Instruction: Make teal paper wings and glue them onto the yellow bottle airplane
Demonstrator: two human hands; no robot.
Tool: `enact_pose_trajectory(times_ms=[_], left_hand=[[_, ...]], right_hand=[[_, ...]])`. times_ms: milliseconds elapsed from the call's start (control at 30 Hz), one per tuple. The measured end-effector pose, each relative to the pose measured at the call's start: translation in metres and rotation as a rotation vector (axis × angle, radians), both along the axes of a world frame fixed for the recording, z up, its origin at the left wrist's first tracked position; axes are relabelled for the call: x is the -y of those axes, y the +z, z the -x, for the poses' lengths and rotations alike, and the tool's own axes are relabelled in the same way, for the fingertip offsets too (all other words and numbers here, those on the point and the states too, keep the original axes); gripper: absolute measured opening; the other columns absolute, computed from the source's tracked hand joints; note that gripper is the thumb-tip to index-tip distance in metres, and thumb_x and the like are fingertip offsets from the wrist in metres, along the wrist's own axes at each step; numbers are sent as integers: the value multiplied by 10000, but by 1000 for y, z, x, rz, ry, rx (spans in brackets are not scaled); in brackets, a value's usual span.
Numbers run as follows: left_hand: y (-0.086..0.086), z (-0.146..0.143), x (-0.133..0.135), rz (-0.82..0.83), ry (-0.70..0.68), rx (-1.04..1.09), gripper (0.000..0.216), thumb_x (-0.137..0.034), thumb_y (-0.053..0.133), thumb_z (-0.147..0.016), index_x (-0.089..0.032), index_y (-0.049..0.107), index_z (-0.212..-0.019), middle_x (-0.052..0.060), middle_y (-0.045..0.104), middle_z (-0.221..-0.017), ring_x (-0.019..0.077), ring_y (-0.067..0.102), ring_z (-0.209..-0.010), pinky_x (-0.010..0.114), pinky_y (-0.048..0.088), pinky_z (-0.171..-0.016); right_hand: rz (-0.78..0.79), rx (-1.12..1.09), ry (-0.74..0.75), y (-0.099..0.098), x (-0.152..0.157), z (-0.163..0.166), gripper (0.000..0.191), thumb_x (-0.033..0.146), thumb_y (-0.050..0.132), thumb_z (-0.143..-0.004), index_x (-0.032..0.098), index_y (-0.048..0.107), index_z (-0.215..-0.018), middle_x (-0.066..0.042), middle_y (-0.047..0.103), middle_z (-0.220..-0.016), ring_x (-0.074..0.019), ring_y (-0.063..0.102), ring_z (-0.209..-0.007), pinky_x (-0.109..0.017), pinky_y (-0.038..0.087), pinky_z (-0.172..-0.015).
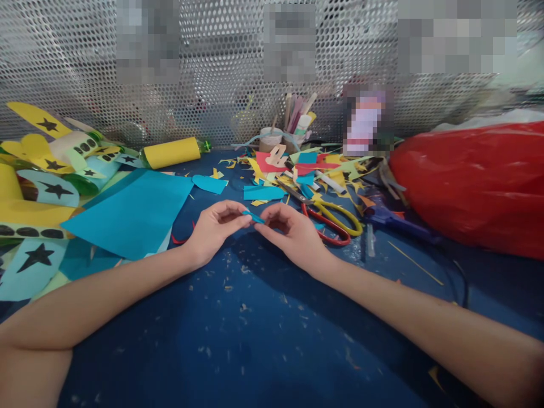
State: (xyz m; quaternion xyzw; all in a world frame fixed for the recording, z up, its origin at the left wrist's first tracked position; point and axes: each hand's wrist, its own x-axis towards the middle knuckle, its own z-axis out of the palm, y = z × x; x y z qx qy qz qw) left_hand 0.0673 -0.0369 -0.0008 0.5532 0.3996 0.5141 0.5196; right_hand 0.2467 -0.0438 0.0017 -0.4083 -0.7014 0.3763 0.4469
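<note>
A small piece of blue paper (254, 217), narrow and seemingly folded, is pinched between my two hands above the table. My left hand (215, 229) is closed on its left end with thumb and forefinger. At the other end, the fingertips of my right hand (293, 235) grip it too. Just beyond my fingers lie a flat blue paper strip (264, 193) and a blue paper piece with a rounded end (209, 184). Scissors with red and yellow handles (335, 221) rest right beside my right hand, their blades among paper scraps.
Large blue sheets (131, 212) lie at left, beside paper airplanes with black stars (42, 255). A yellow-wrapped bottle (172, 153) lies behind. Paper scraps (293, 164) and a cup of sticks (271, 139) are at the back. A blue glue gun (395, 221) and red plastic bag (471, 184) sit right.
</note>
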Motion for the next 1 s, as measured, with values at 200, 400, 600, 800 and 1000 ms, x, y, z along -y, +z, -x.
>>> enact_pose_trajectory(times_ms=[200,400,600,800,1000], left_hand=[[2,0,1,-16,-20,-29,204,-292,759,-699,-193,668,-852,-1,684,-791,139,650,-744,295,541,-770],[4,0,3,-15,10,-50,171,-273,752,-705,-199,695,-847,7,707,-773,155,674,-752,300,548,-761],[9,-1,5,-69,42,-99,132,-247,752,-702,-205,685,-807,-12,685,-718,146,672,-721,285,548,-742],[11,-1,9,-174,92,-146,116,-264,759,-694,-205,669,-735,0,693,-759,145,654,-732,288,550,-744],[10,-2,11,-227,48,-135,90,-234,733,-721,-194,655,-743,2,684,-772,131,648,-740,264,551,-732]], right_hand=[[-32,39,-20,1,2,0,119,318,618,-830,212,565,-843,-24,634,-828,-143,590,-725,-299,512,-675],[-37,48,-19,2,2,1,120,325,607,-838,213,563,-842,-26,642,-823,-147,598,-719,-299,511,-654],[-26,31,-12,3,2,0,118,321,598,-848,206,573,-853,-24,645,-823,-142,599,-713,-296,500,-657],[-27,0,-2,2,3,0,110,312,608,-843,209,580,-870,-27,649,-853,-145,608,-742,-305,512,-690],[-95,-24,17,0,3,-1,70,265,621,-842,210,588,-870,-14,643,-849,-130,613,-749,-283,521,-713]])
